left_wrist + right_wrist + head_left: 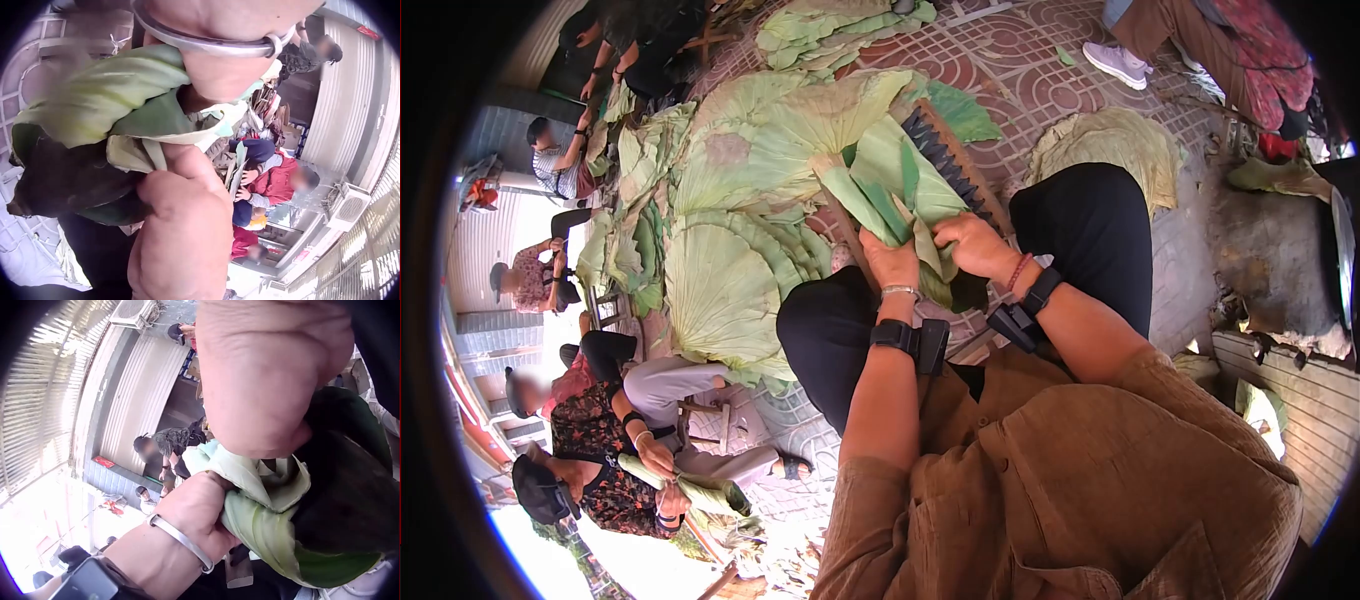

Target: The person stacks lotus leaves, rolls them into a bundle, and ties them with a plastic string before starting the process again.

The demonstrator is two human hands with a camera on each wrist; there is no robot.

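Between my knees a folded bundle of green lotus leaves [935,190] opens out above both hands. My left hand [890,262], with a silver bangle at the wrist, grips the bundle's lower left side. Curled in close beside it, my right hand [978,245] pinches the leaf edge on the right. In the right wrist view the rolled leaf [269,534] passes between the left hand [197,509] and the right hand [269,381]. The left wrist view shows the leaf's pale folded edge [131,153] at the right hand's [181,231] fingers; the fingertips are partly hidden.
Behind the bundle stands a wooden frame [975,175] with a dark jagged strip. Large flat lotus leaves [725,275] lie stacked on the left, with a paler pile [1110,150] at right. Several people sit along the left; one person [615,450] holds a rolled leaf.
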